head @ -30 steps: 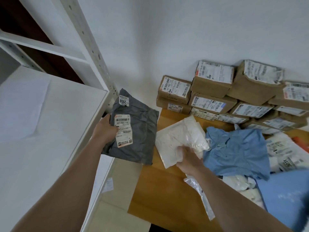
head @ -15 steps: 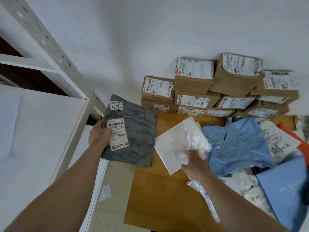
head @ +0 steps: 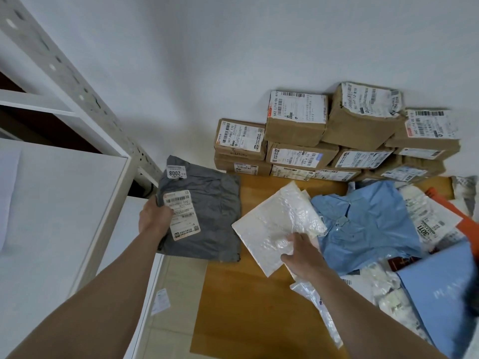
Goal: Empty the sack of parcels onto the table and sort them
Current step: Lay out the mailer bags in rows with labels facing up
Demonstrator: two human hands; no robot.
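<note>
Parcels barely shifted over the last second: left hand (head: pixel 154 220) still gripped the grey mailer (head: pixel 212 216) beside the table (head: pixel 246 294) edge, right hand (head: pixel 303 255) still pinched the white bubble mailer (head: pixel 264 229) over it, so sorting looked midway.

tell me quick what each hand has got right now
left hand: grips the grey parcel by its left edge
right hand: holds the white bubble mailer at its near edge
</note>
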